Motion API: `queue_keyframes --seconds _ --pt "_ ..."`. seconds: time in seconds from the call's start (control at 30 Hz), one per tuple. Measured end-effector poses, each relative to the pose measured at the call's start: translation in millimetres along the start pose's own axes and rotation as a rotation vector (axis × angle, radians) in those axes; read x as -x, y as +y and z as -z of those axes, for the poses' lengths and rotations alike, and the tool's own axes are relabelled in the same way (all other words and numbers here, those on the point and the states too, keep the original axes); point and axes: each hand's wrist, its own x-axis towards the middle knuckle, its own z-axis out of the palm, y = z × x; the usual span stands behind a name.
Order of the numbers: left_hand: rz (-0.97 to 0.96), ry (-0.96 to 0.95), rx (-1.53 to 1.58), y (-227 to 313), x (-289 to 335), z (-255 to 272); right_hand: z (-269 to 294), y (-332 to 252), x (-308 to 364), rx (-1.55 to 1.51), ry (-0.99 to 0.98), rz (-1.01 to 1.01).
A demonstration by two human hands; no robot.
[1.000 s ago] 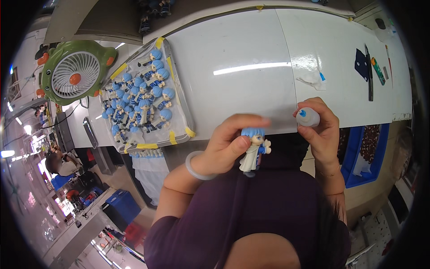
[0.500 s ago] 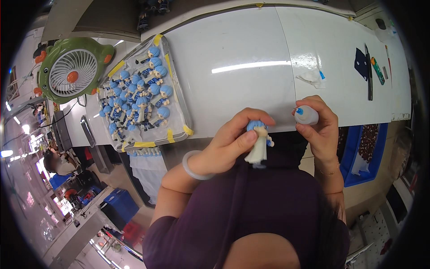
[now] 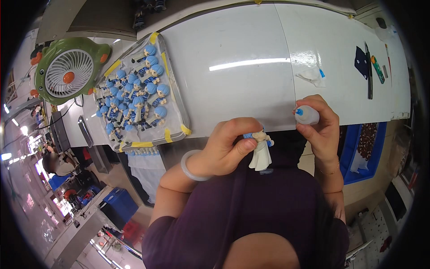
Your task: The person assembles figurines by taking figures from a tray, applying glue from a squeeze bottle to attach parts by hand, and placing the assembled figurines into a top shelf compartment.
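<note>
Between the thumb and fingers of my left hand (image 3: 230, 145) is a small figurine (image 3: 261, 154) with blue hair and a long whitish coat; my fingers cover much of its head. It hangs upright just off the table's front edge, feet toward me. My right hand (image 3: 323, 127) grips a translucent white squeeze bottle (image 3: 309, 115), its blue tip pointing left. Bottle and figurine are apart. At the left, a tray (image 3: 187, 119) lined with white sheeting and yellow tape holds several similar blue-haired figurines (image 3: 139, 101).
A green fan (image 3: 69, 74) stands beyond the tray's left side. On the white table (image 3: 242, 40) lie a crumpled tissue with a blue tip (image 3: 313, 75), a black pen-like tool (image 3: 369, 74) and a green cutter (image 3: 377, 69). A blue bin (image 3: 380, 148) sits lower right; a person (image 3: 56, 163) is far left.
My left hand has turned the figurine and brought it slightly lower, with fingers now over its head. The right hand with the bottle has hardly moved.
</note>
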Motion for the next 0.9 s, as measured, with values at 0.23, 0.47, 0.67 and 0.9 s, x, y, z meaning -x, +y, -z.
queue_keyframes --seconds 0.23,0.47,0.67,0.9 --pt "0.129 0.057 0.175 4 4 -2 1 -6 -1 0.202 0.044 0.114" --pt "0.257 0.009 0.313 10 -2 1 1 -22 1 0.53 0.146 0.369" --pt "0.261 -0.007 0.432 10 1 -1 1 -29 3 0.768 0.175 0.588" --pt "0.411 0.051 0.42 16 -1 -2 3 -33 8 0.894 0.173 0.631"
